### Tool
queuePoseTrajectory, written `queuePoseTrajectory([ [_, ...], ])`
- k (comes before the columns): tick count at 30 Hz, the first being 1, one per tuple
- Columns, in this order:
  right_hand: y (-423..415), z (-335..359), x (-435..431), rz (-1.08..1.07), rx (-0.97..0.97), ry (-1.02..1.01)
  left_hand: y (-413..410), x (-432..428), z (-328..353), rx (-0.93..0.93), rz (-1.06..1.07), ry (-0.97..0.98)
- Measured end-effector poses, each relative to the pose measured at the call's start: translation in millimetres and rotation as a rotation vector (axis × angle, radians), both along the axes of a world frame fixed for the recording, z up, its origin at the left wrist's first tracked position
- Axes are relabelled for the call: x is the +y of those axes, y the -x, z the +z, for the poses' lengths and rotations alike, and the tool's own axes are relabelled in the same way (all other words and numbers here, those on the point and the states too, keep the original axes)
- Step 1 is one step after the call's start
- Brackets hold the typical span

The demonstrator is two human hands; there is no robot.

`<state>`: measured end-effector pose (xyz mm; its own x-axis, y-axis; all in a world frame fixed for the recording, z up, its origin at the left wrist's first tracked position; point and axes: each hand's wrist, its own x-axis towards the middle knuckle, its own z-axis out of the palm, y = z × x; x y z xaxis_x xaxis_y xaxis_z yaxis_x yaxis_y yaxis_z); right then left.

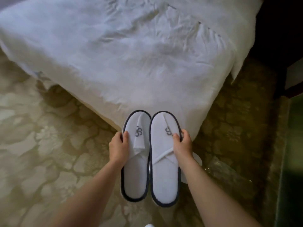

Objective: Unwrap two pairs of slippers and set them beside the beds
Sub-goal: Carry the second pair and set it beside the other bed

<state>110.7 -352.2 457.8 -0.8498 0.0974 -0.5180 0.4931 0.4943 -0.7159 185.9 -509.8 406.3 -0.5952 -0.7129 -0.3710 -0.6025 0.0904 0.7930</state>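
Observation:
Two white slippers with dark blue edging and a grey logo lie side by side, toes pointing at the bed corner. My left hand (118,145) grips the outer edge of the left slipper (135,174), thumb on its flattened upper. My right hand (182,144) grips the outer edge of the right slipper (164,177) the same way. Both slippers are unwrapped and their uppers are pressed flat. The bed (124,51) has a rumpled white duvet that hangs down at the corner just beyond the toes.
A beige patterned carpet (49,145) covers the floor left and right of the bed corner. Something white (197,158) shows under my right forearm. Dark wooden furniture (282,46) stands at the right. A small white object (148,225) peeks in at the bottom edge.

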Motion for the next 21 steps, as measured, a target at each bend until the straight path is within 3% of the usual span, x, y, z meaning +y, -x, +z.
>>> queuePoseTrajectory([
  [9,-33.6,4.5,-224.5,0.300,0.011,-0.122,-77.7,-251.3,-13.2,-0.085,0.015,-0.050],
  [21,-101.1,6.5,-540.6,0.762,-0.047,-0.026,-217.2,-537.1,4.6,-0.206,0.217,0.022],
])
